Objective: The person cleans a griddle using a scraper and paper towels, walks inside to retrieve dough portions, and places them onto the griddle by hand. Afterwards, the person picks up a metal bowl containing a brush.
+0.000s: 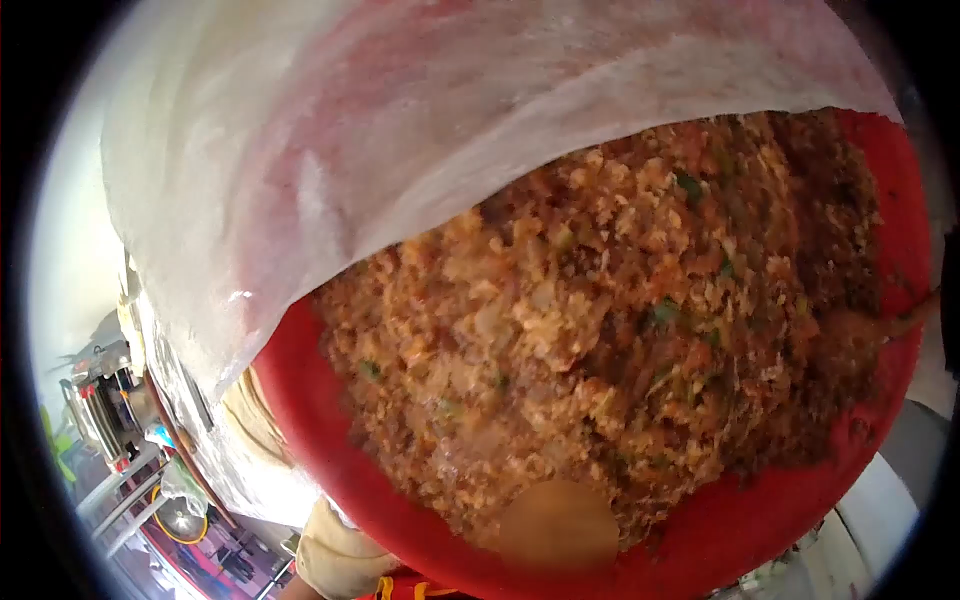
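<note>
Overall, we record a red bowl (745, 525) filling most of the head view, holding a crumbly orange-brown mixture (560, 330) with green flecks. The mixture lies uneven, darker toward the right. State of hands: we cannot make out either one, so whether they are wide, narrow or holding something we cannot tell.

Edges: a pale, whitish sheet (300, 150) spans the upper part of the view and hides the bowl's far rim. Its lower border runs aslant over the mixture, from the lower left up to the upper right; contact with the mixture cannot be judged. The bowl's near rim is visible along the bottom and curves up at both sides.

Open room: we note a bare band of red inner wall below the mixture, widest at the lower right, and another bare strip at the left. A round, tan wooden-looking piece (560, 525), blurred, overlaps the mixture's lower border; contact unclear. At the right, a slim brown handle-like piece (908, 318) crosses the side of the bowl and meets the mixture.

Surroundings: just beside the bowl at the left, beige folded pieces (252, 420) by a shiny silvery surface (215, 455). Well apart, lower left, a yellow-rimmed wheel (181, 515).
</note>
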A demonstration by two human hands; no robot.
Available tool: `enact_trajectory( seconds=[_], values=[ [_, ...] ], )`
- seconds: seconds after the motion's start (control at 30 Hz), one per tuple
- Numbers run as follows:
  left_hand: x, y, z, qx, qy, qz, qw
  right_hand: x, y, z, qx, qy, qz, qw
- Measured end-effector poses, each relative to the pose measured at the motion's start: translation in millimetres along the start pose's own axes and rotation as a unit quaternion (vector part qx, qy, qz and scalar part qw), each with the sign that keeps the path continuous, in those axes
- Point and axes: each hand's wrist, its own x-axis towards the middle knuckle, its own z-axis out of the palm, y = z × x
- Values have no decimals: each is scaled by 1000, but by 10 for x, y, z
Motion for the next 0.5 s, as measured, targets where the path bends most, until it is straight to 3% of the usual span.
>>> enact_trajectory(
  seconds=[0.13,0.17,0.2,0.3,0.5],
  values=[
    [-41,28,77,-57,-21,66,996,-111,20,11,-29,0,2,1000],
    [-15,56,173,-225,-52,107,967,-154,5,25,-42,-1,3,999],
    [-78,55,168,-264,-55,133,954,-194,29,49,-55,-2,5,998],
    [-484,162,50,-126,-11,87,988,-336,61,169,-111,-17,12,994],
    [-1472,340,-236,-93,31,26,995,-379,319,629,-258,-82,15,963]
  ],
)
